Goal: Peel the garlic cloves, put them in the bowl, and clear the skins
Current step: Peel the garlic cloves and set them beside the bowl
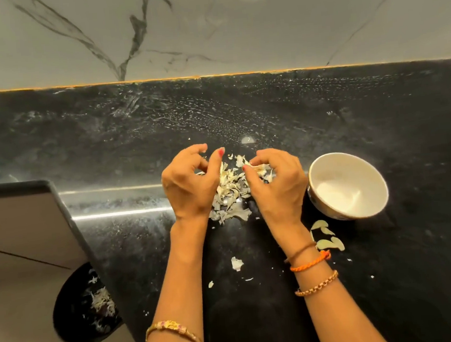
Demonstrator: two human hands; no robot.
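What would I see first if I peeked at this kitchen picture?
First, a pile of papery garlic skins in the middle of the black counter, with the left hand and right hand curled over it; the right pinches a bit of skin. Next, the white bowl to the right of the hands. Low on the left, a black bin holds more skins.

bare forearms, no sleeves. left wrist (175,330) wears a gold bangle; right wrist (311,266) wears brown and orange threads and a beaded, perhaps gold, bracelet. red nail polish.

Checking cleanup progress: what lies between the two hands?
In the head view, a pile of garlic skins lies on the counter between the left hand and right hand.
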